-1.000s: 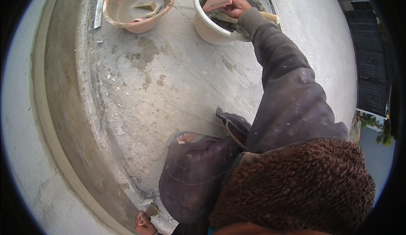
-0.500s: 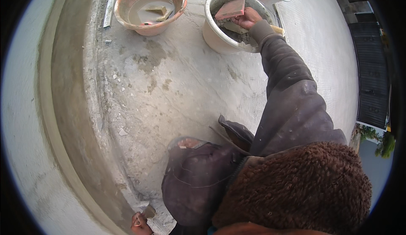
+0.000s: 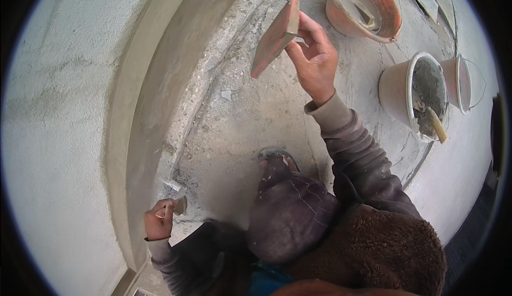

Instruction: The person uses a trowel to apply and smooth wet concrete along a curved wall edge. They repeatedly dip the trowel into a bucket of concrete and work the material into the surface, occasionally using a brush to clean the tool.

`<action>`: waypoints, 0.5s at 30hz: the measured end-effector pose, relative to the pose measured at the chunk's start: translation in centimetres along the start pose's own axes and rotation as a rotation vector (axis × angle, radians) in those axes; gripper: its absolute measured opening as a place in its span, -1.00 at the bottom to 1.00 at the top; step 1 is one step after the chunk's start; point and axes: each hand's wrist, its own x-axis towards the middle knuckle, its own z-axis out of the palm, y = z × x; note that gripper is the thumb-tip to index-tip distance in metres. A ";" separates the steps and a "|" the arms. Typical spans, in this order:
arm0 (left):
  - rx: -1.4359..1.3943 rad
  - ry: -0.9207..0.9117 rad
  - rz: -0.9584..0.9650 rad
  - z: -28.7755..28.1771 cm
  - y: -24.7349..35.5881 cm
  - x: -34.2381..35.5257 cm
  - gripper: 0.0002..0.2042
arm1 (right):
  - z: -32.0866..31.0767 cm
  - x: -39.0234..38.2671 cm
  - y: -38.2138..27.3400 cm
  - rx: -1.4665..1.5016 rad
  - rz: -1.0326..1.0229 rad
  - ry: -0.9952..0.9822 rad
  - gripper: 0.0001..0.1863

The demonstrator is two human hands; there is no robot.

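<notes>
My right hand [image 3: 314, 64] grips a flat rectangular block [image 3: 273, 40], reddish at its edges and smeared with grey, raised and tilted above the floor near the wall's base. My left hand [image 3: 159, 221] is closed on a small grey-bladed tool [image 3: 179, 206], low beside the plastered band [image 3: 141, 152] along the wall. To the right, a white bucket [image 3: 393, 90] holds grey mortar [image 3: 426, 82], with a wooden handle [image 3: 436, 125] sticking out. An orange bucket [image 3: 336, 10] at the top holds murky water and an object half in it.
A white rough wall [image 3: 58, 120] runs along the left. Another bucket [image 3: 453, 82] stands behind the mortar one. The concrete floor [image 3: 224, 136] has loose chips and debris. Long flat strips [image 3: 424, 0] lie at top right. My knee and sandalled foot are below my right hand.
My right hand has lifted the reddish block out of the mortar bucket and moved it left toward the wall. The view has turned, putting the buckets farther right.
</notes>
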 end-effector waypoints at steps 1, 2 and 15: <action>-0.031 0.022 -0.018 0.1 -1.2 -1.1 -0.83 | 4.2 0.0 2.4 -0.063 -0.073 0.007 -0.43; -0.019 0.016 -0.061 -0.1 -1.4 -1.8 -0.83 | 7.0 0.4 3.9 -0.149 -0.159 0.027 -0.43; -0.040 0.001 -0.240 -0.6 -1.4 -5.3 -0.84 | 15.9 6.2 9.4 -0.301 -0.167 0.222 -0.49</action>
